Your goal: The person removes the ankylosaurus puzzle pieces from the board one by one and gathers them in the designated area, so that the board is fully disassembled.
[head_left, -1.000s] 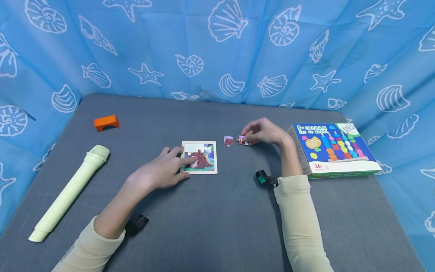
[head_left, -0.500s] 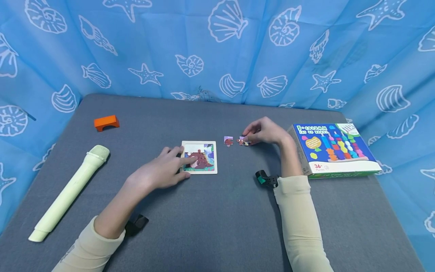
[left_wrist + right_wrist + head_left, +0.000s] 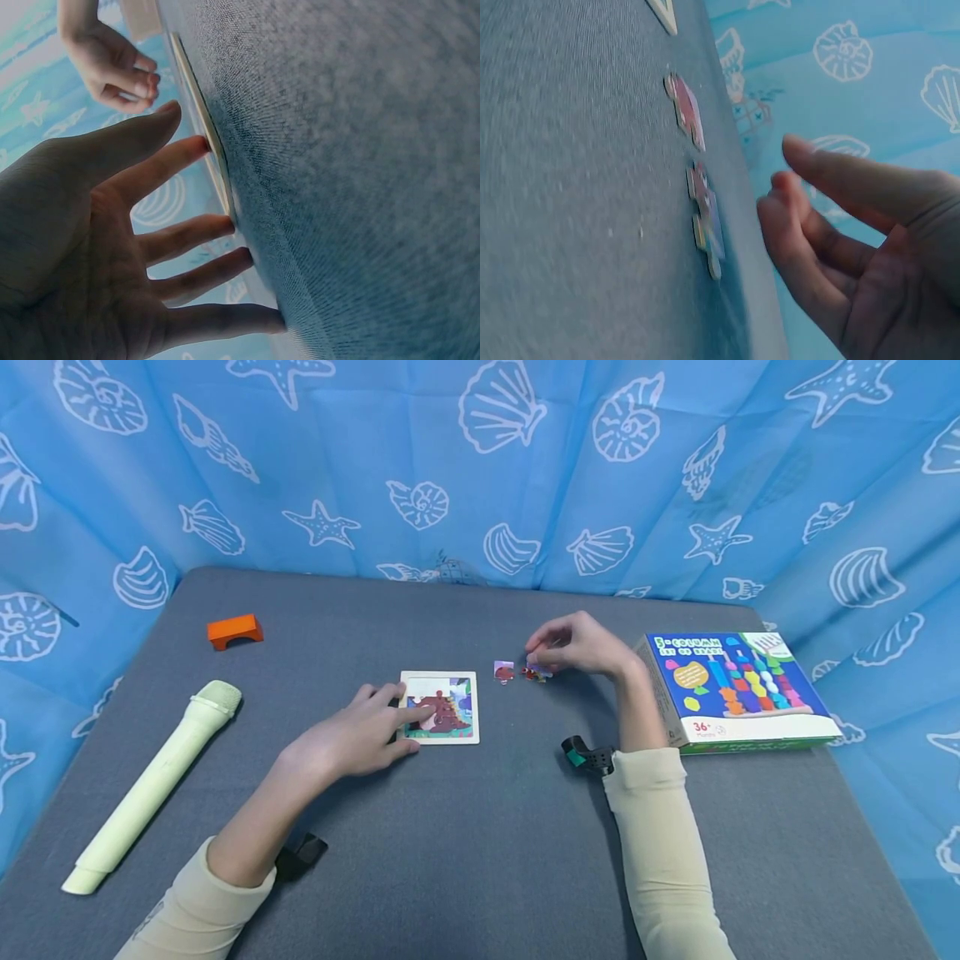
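Note:
My left hand [image 3: 360, 731] rests its outstretched fingers on the left part of a small white-framed jigsaw puzzle [image 3: 442, 739], which shows a brown dinosaur; its upper left is bare. In the left wrist view, the fingertips [image 3: 217, 225] lie right along the edge of the puzzle board. My right hand [image 3: 585, 647] hovers over jigsaw pieces [image 3: 536, 674] to the right of the board. The right wrist view has its thumb and fingers loosely bent with a gap between them, apart from the pieces [image 3: 705, 210]. Another jigsaw piece [image 3: 504, 672] lies between board and right hand.
A boxed bead set [image 3: 742, 689] lies at the right, beside my right forearm. On the left are a pale green microphone [image 3: 157, 785] and an orange arch block [image 3: 236, 631]. A blue shell-patterned curtain [image 3: 480, 468] hangs behind the grey table [image 3: 450, 860].
My right hand has let go of the jigsaw pieces and risen slightly, its fingers shifting a little to the left. The left hand and the board have stayed put.

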`<action>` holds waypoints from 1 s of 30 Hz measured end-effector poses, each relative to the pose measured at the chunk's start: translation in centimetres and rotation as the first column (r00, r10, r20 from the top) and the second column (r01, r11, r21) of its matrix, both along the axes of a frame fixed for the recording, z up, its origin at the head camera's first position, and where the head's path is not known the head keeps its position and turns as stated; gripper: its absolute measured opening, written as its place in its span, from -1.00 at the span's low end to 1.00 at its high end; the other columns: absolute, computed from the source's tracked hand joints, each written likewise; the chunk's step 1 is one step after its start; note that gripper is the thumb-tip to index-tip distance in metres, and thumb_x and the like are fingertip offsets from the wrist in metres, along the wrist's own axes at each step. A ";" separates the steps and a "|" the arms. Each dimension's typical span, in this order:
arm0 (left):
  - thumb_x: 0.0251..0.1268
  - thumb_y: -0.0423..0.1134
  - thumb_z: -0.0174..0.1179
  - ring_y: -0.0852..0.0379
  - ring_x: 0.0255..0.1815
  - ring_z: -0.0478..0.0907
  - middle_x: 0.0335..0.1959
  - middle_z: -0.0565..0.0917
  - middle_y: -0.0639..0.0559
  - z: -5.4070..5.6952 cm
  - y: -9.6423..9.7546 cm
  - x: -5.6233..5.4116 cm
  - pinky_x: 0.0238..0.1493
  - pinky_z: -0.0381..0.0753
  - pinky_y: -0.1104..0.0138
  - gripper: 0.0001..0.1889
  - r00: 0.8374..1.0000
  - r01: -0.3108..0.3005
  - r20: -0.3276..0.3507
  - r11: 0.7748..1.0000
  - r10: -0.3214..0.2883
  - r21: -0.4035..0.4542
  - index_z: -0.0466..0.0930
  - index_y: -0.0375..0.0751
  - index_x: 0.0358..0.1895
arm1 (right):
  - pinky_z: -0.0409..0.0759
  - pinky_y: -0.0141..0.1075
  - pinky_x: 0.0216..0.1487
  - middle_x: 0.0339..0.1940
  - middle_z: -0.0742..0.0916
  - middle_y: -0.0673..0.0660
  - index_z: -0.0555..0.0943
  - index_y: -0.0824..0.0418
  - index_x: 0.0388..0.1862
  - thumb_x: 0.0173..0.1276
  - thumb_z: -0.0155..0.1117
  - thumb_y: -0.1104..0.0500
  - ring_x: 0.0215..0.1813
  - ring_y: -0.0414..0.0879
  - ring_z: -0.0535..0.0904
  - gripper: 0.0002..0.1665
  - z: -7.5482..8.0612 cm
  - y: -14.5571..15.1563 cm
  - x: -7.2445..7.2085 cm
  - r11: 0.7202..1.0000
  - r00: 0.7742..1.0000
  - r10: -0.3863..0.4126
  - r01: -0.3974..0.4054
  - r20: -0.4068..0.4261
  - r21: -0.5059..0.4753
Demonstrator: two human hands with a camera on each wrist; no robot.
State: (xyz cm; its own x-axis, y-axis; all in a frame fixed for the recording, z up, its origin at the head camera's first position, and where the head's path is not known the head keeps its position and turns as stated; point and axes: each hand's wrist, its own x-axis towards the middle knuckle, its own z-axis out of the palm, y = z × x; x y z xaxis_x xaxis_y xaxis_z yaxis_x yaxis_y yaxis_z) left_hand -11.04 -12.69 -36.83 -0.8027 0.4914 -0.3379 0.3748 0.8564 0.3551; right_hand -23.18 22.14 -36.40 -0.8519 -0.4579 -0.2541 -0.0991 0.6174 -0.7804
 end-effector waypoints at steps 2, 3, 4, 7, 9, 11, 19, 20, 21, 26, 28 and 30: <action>0.67 0.00 0.23 -0.41 0.56 0.31 0.69 0.29 -0.35 0.0 0.0 0.0 0.45 0.50 -0.31 -0.42 1.000 0.000 0.001 1.000 0.000 0.000 0.41 0.15 0.65 | 0.80 -0.25 -0.07 -0.06 0.83 0.28 0.76 0.36 0.13 0.51 0.46 0.22 -0.16 -0.05 0.77 -0.69 -0.1 -0.4 0.0 0.999 1.000 0.017 -0.018 -0.012 -0.030; 0.67 0.00 0.23 -0.41 0.56 0.31 0.69 0.29 -0.36 0.0 0.0 0.0 0.44 0.50 -0.32 -0.42 1.000 0.001 0.000 1.000 -0.001 0.000 0.42 0.15 0.65 | 0.81 -0.23 -0.07 -0.07 0.84 0.28 0.76 0.38 0.13 0.51 0.46 0.23 -0.16 -0.04 0.78 -0.69 -0.1 -0.6 0.0 0.998 1.000 0.027 -0.027 -0.013 -0.051; 0.66 0.00 0.23 -0.41 0.56 0.31 0.69 0.29 -0.36 0.0 0.0 0.0 0.45 0.49 -0.31 -0.41 1.000 -0.001 0.001 1.000 0.001 0.000 0.41 0.15 0.65 | 0.81 -0.22 -0.08 -0.08 0.85 0.29 0.76 0.38 0.12 0.50 0.46 0.23 -0.17 -0.02 0.80 -0.69 -0.2 -0.8 0.0 0.997 0.999 0.033 -0.034 -0.014 -0.068; 0.66 0.00 0.24 -0.41 0.57 0.31 0.69 0.29 -0.35 0.0 0.0 -0.1 0.46 0.49 -0.31 -0.40 1.000 -0.004 0.004 1.000 0.004 -0.003 0.41 0.15 0.66 | 0.83 -0.15 -0.07 -0.09 0.86 0.32 0.77 0.39 0.10 0.48 0.48 0.25 -0.17 0.03 0.82 -0.70 -0.3 -1.6 0.1 0.992 0.999 0.052 -0.053 -0.008 -0.110; 0.65 -0.01 0.25 -0.41 0.56 0.31 0.69 0.29 -0.36 -0.1 0.0 -0.1 0.46 0.49 -0.31 -0.40 1.000 -0.002 0.002 1.000 0.002 -0.006 0.42 0.14 0.65 | 0.85 -0.10 -0.03 -0.06 0.86 0.33 0.78 0.38 0.09 0.48 0.48 0.27 -0.15 0.05 0.85 -0.72 -0.3 -2.2 0.2 0.989 0.998 0.067 -0.066 0.006 -0.130; 0.65 -0.01 0.26 -0.41 0.56 0.31 0.69 0.30 -0.35 -0.1 0.1 -0.1 0.46 0.49 -0.30 -0.40 1.000 -0.003 0.006 1.000 0.003 -0.009 0.42 0.14 0.65 | 0.85 -0.08 -0.02 -0.06 0.86 0.33 0.78 0.37 0.09 0.48 0.48 0.27 -0.14 0.03 0.85 -0.72 -0.3 -2.8 0.3 0.987 0.997 0.080 -0.077 0.020 -0.139; 0.65 0.00 0.24 -0.40 0.56 0.32 0.70 0.28 -0.35 -0.1 0.0 -0.2 0.45 0.50 -0.32 -0.39 1.000 -0.007 0.024 1.000 0.007 -0.014 0.40 0.17 0.67 | 0.86 -0.11 0.05 -0.06 0.85 0.28 0.76 0.38 0.11 0.53 0.43 0.29 -0.08 0.03 0.84 -0.74 -0.7 -5.7 0.8 0.975 0.981 0.183 -0.172 0.070 -0.138; 0.65 0.00 0.25 -0.40 0.56 0.33 0.70 0.28 -0.35 -0.1 0.0 -0.2 0.44 0.50 -0.32 -0.39 1.000 -0.007 0.024 1.000 0.007 -0.014 0.40 0.17 0.67 | 0.85 -0.11 0.05 -0.06 0.85 0.29 0.76 0.38 0.10 0.53 0.42 0.29 -0.08 0.03 0.84 -0.75 -0.8 -6.2 0.9 0.973 0.978 0.198 -0.187 0.071 -0.134; 0.65 0.00 0.25 -0.40 0.55 0.33 0.70 0.28 -0.34 -0.1 0.0 -0.2 0.44 0.50 -0.32 -0.39 1.000 -0.007 0.024 1.000 0.007 -0.014 0.40 0.17 0.67 | 0.85 -0.11 0.05 -0.06 0.85 0.30 0.77 0.38 0.10 0.53 0.41 0.30 -0.09 0.03 0.83 -0.76 -0.8 -6.6 1.1 0.971 0.975 0.213 -0.203 0.070 -0.126; 0.66 0.01 0.24 -0.41 0.57 0.31 0.72 0.26 -0.34 0.0 0.0 -0.2 0.46 0.49 -0.33 -0.39 1.000 -0.012 0.025 1.000 0.012 -0.018 0.39 0.18 0.67 | 0.83 -0.18 -0.03 -0.08 0.88 0.28 0.78 0.35 0.10 0.56 0.38 0.29 -0.13 -0.03 0.83 -0.77 -1.0 -8.6 1.8 0.966 0.965 0.256 -0.253 0.049 -0.059; 0.66 0.01 0.23 -0.42 0.57 0.31 0.72 0.26 -0.35 0.0 0.0 -0.2 0.46 0.48 -0.33 -0.39 1.000 -0.009 0.022 1.000 0.010 -0.020 0.38 0.18 0.67 | 0.78 -0.25 -0.09 -0.11 0.87 0.24 0.79 0.33 0.10 0.57 0.37 0.27 -0.16 -0.08 0.80 -0.77 -1.0 -9.3 2.1 0.962 0.962 0.272 -0.272 0.027 -0.014; 0.66 0.01 0.23 -0.42 0.57 0.31 0.71 0.26 -0.35 0.0 0.0 -0.2 0.45 0.49 -0.33 -0.40 1.000 -0.007 0.021 1.000 0.007 -0.017 0.39 0.18 0.67 | 0.70 -0.32 -0.15 -0.16 0.86 0.20 0.80 0.31 0.10 0.57 0.37 0.25 -0.21 -0.13 0.75 -0.77 -1.1 -9.9 2.3 0.958 0.959 0.284 -0.284 0.002 0.034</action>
State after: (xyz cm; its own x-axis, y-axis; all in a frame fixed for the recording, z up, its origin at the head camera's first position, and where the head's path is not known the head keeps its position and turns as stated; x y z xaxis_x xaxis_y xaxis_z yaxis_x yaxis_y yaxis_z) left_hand -11.28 -12.64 -36.81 -0.7989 0.4797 -0.3628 0.3614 0.8650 0.3480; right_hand -20.87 12.23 -37.45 -0.6885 -0.6725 -0.2714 -0.2764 0.5894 -0.7591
